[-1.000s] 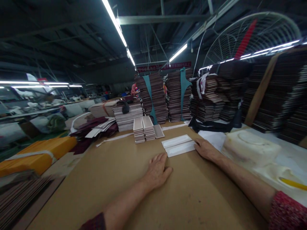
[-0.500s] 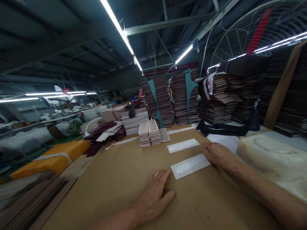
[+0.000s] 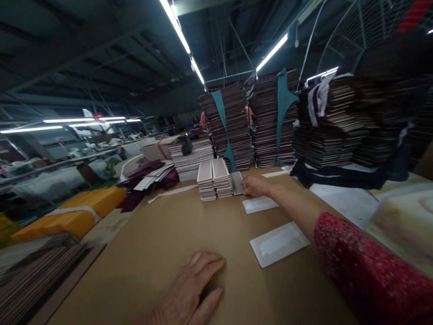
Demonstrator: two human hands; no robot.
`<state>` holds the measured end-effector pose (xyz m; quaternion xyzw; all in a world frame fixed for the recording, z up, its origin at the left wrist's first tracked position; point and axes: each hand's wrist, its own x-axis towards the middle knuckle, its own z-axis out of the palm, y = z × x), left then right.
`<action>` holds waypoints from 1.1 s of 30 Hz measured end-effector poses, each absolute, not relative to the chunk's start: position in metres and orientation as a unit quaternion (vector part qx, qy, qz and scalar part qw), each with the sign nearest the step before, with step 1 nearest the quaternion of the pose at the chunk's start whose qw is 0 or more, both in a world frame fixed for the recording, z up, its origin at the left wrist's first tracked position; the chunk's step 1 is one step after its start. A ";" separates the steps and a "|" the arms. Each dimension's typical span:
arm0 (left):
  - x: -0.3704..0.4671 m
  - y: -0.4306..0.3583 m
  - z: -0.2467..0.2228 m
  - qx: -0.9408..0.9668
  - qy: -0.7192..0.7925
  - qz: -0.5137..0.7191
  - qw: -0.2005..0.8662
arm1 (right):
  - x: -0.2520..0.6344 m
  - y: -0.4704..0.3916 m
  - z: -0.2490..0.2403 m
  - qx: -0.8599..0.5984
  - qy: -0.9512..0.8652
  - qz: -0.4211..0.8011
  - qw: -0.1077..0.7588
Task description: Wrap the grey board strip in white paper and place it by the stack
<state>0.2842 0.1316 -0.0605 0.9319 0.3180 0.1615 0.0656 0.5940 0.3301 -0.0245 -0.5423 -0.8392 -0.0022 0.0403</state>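
Reaching my right hand (image 3: 255,185), fingers flat and holding nothing, to the low pile of cards (image 3: 237,182) beside the two taller stacks (image 3: 214,178), I should pinch off just one while my left hand (image 3: 189,295) lies spread on the table (image 3: 162,239).

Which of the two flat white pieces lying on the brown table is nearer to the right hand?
The farther, smaller-looking white piece, just below the right hand. The other white piece lies closer to the camera.

A brown kraft-paper desk (image 3: 162,253) fills the lower frame. Two white flat trays (image 3: 279,243) lie at centre right beside a red speckled sleeve (image 3: 365,271). Pale pink-white tray stacks (image 3: 214,178) sit at centre. Behind them, dark maroon stacks (image 3: 233,126) carry teal strips (image 3: 282,99). An orange-yellow bundle (image 3: 77,212) sits at left.
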 end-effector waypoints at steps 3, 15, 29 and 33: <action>0.286 0.130 -0.056 0.929 0.319 0.173 0.074 | 0.593 0.346 -0.039 -0.522 -0.852 0.009 0.023; 0.288 0.130 -0.054 0.926 0.327 0.159 0.105 | 0.591 0.357 -0.051 -0.504 -0.863 -0.032 -0.014; 0.292 0.126 -0.047 0.920 0.332 0.183 0.099 | 0.579 0.336 -0.046 -0.513 -0.849 -0.103 -0.075; 0.291 0.125 -0.047 0.921 0.334 0.181 0.091 | 0.577 0.333 -0.043 -0.505 -0.851 -0.110 -0.088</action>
